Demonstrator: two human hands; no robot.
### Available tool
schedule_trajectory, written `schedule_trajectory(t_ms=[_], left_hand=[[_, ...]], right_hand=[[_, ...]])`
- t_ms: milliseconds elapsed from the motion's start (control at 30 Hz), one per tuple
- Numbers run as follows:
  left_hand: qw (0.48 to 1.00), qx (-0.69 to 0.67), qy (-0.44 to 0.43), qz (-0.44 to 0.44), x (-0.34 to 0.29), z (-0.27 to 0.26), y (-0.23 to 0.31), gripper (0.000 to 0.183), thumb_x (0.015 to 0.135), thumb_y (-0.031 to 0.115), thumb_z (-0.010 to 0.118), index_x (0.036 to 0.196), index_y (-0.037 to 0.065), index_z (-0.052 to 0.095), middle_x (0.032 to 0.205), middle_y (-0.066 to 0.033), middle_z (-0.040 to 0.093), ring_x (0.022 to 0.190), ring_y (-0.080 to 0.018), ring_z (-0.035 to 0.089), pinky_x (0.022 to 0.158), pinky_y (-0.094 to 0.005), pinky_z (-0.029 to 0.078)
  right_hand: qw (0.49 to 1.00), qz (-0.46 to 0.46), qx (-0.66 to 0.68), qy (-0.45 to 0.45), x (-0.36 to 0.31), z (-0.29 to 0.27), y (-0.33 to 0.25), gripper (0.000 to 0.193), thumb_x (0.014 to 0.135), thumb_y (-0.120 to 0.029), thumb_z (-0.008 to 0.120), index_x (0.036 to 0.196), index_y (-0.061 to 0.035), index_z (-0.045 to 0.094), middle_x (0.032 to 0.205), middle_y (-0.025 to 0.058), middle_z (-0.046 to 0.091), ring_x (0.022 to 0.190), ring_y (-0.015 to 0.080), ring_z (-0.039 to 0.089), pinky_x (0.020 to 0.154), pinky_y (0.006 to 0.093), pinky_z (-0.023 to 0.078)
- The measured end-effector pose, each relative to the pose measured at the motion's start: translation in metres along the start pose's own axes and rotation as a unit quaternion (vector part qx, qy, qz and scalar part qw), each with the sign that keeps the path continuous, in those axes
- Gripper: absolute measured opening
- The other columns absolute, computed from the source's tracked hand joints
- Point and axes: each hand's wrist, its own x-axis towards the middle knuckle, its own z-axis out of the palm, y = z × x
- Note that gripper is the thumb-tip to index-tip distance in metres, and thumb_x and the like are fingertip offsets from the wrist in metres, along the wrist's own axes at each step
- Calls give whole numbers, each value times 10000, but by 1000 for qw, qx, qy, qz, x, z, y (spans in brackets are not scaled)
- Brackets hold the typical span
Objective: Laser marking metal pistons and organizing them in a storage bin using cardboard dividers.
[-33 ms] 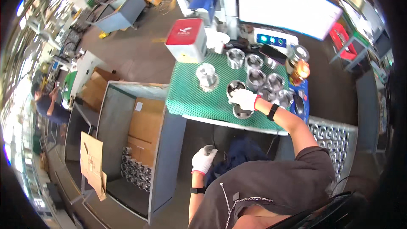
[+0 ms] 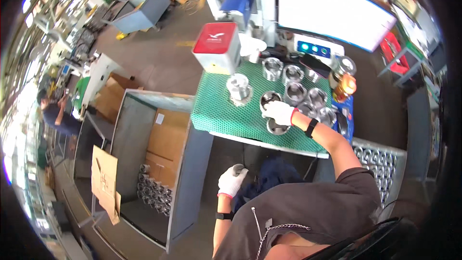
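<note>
Left of the right hand, bare green matting is leaving a clear way in across the table. Farther out on that side, a lone metal cup is standing in the way, with a red-lidded box rising behind it. Clustered cups are crowding the right hand's far and right sides. The table edge is running between both hands; open space is separating the left hand from a bin wall on its left

Red-topped box is standing at upper centre; a glowing white screen is spanning the upper right, a red tray sitting near the right edge. Blue-grey bin is resting at upper left; a co-worker is showing at far left.
</note>
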Motion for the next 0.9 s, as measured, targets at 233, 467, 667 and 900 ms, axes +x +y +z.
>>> schedule_trajectory(t_ms=[233, 467, 667, 900], left_hand=[[994, -9, 59, -94, 22, -50, -15, 414, 847, 411, 615, 1107, 95, 673, 1008, -110, 708, 965, -247, 673, 844, -324, 506], [960, -188, 115, -174, 45, -92, -102, 297, 866, 261, 687, 1095, 72, 678, 963, -31, 694, 859, -113, 619, 764, -254, 481], [952, -283, 65, -99, 120, -153, -140, 264, 866, 180, 697, 1095, 52, 670, 974, -24, 683, 877, -92, 597, 798, -246, 475], [879, -438, -174, -77, 188, -199, -94, 402, 944, 272, 578, 1242, 3, 566, 1097, -140, 655, 986, -207, 639, 851, -311, 508]], right_hand=[[999, 25, -26, 31, 22, -20, 27, 372, 773, -64, 526, 1134, -76, 610, 1092, 127, 586, 1052, 313, 557, 915, 430, 452], [966, 244, -12, -87, -7, -34, -44, 377, 715, -346, 711, 974, -78, 649, 950, 109, 638, 916, 273, 602, 800, 384, 480], [951, 288, -113, -13, 1, 12, -46, 100, 734, -164, 614, 812, -103, 629, 809, 103, 624, 808, 265, 603, 707, 401, 477], [884, 428, 186, 19, 107, -40, -153, 231, 757, -274, 655, 896, -94, 695, 880, 130, 682, 818, 318, 657, 735, 410, 521]])
